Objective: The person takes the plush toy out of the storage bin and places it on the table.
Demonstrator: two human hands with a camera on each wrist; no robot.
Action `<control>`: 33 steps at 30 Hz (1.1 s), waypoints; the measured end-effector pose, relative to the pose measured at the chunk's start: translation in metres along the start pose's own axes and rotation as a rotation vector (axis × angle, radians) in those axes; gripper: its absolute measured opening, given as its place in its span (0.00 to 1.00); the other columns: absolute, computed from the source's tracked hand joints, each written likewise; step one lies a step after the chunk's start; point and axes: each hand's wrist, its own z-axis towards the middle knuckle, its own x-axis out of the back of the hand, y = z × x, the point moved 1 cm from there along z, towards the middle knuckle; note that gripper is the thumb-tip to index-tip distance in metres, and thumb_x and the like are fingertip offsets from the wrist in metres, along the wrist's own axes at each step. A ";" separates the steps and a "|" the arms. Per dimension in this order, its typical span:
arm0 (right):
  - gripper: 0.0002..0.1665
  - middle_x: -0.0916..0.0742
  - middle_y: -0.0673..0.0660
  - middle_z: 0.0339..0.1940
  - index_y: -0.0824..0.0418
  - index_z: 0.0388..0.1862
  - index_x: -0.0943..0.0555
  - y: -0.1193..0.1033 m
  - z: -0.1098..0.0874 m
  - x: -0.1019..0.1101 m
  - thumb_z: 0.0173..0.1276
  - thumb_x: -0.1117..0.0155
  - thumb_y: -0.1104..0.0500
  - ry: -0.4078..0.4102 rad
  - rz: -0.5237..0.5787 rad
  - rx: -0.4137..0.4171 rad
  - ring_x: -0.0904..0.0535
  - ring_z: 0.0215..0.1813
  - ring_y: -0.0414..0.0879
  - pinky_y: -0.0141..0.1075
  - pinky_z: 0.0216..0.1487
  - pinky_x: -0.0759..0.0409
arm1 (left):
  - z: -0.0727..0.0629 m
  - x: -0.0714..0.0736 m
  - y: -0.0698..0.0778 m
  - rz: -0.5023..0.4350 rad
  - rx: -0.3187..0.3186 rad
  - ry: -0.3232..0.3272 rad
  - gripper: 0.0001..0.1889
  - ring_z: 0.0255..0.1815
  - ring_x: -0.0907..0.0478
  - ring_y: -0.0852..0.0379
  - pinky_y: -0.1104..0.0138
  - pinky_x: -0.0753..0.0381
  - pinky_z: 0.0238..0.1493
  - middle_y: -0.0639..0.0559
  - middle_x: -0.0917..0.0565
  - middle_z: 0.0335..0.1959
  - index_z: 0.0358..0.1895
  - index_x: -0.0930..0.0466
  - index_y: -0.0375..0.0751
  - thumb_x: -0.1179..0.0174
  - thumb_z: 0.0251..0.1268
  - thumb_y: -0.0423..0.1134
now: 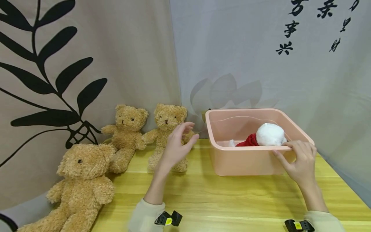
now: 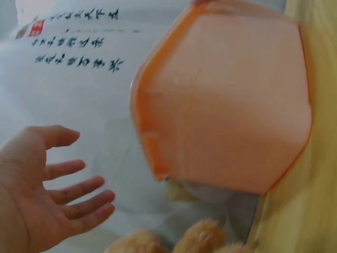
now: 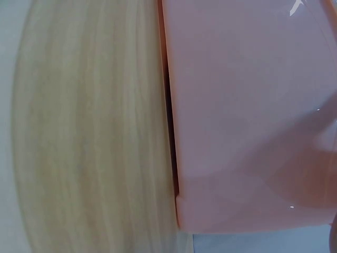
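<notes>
My right hand grips the near right rim of a pink plastic bin, fingers over the edge and thumb against the outer wall. Inside the bin lies a white plush toy with red cloth on it; the near wall hides its lower part. My left hand is raised to the left of the bin, holding nothing. In the left wrist view its fingers are spread and apart from the bin. Behind that hand in the head view sits a brown teddy bear, partly covered by it.
A second teddy bear sits farther left, and a larger one leans at the table's left edge. The wooden table backs onto a printed cloth. A small greenish thing peeks out behind the bin's left side.
</notes>
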 end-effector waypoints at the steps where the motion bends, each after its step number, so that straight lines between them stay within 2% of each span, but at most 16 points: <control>1: 0.46 0.17 0.65 0.30 0.71 0.32 0.19 0.000 0.000 0.000 0.63 0.40 0.24 0.001 0.001 0.000 0.30 0.39 0.61 0.37 0.59 0.50 | 0.001 -0.005 0.002 -0.017 -0.018 0.000 0.21 0.57 0.23 0.43 0.50 0.21 0.57 0.42 0.19 0.55 0.62 0.24 0.37 0.36 0.70 0.39; 4: 0.47 0.17 0.65 0.30 0.71 0.32 0.19 0.001 -0.001 -0.001 0.63 0.40 0.24 0.006 0.001 0.000 0.30 0.39 0.61 0.38 0.59 0.50 | 0.007 -0.019 0.007 -0.048 -0.070 -0.004 0.20 0.55 0.22 0.47 0.52 0.20 0.57 0.42 0.19 0.53 0.61 0.24 0.37 0.35 0.69 0.37; 9: 0.46 0.18 0.65 0.30 0.71 0.32 0.19 0.000 0.000 -0.001 0.63 0.40 0.24 0.005 0.000 -0.004 0.30 0.39 0.60 0.37 0.59 0.50 | 0.019 -0.040 0.016 -0.075 -0.162 -0.029 0.19 0.52 0.21 0.45 0.54 0.18 0.55 0.39 0.20 0.50 0.60 0.23 0.33 0.36 0.69 0.35; 13: 0.46 0.18 0.64 0.29 0.71 0.32 0.19 0.000 0.000 -0.001 0.63 0.39 0.25 0.005 0.000 -0.004 0.31 0.39 0.60 0.37 0.59 0.50 | 0.027 -0.056 0.022 -0.067 -0.205 -0.071 0.18 0.50 0.21 0.47 0.59 0.17 0.53 0.39 0.20 0.49 0.59 0.24 0.32 0.37 0.69 0.34; 21: 0.45 0.18 0.64 0.29 0.71 0.32 0.19 0.000 0.001 -0.001 0.63 0.39 0.25 0.010 0.003 0.003 0.31 0.38 0.60 0.37 0.58 0.50 | 0.041 -0.085 0.034 -0.060 -0.203 -0.180 0.20 0.50 0.21 0.49 0.65 0.18 0.54 0.41 0.22 0.51 0.61 0.24 0.34 0.37 0.69 0.36; 28: 0.45 0.18 0.64 0.29 0.71 0.32 0.19 -0.002 0.001 -0.001 0.63 0.38 0.26 0.009 0.005 0.008 0.30 0.38 0.61 0.37 0.59 0.50 | 0.053 -0.108 0.041 -0.086 -0.170 -0.265 0.20 0.50 0.21 0.56 0.72 0.20 0.52 0.44 0.23 0.55 0.63 0.25 0.38 0.38 0.71 0.38; 33: 0.45 0.18 0.64 0.29 0.71 0.32 0.19 -0.002 0.001 0.000 0.63 0.38 0.26 0.003 0.001 0.001 0.30 0.39 0.61 0.38 0.59 0.50 | 0.063 -0.120 0.047 -0.040 -0.138 -0.329 0.21 0.53 0.23 0.57 0.74 0.22 0.54 0.47 0.23 0.56 0.65 0.26 0.41 0.39 0.72 0.41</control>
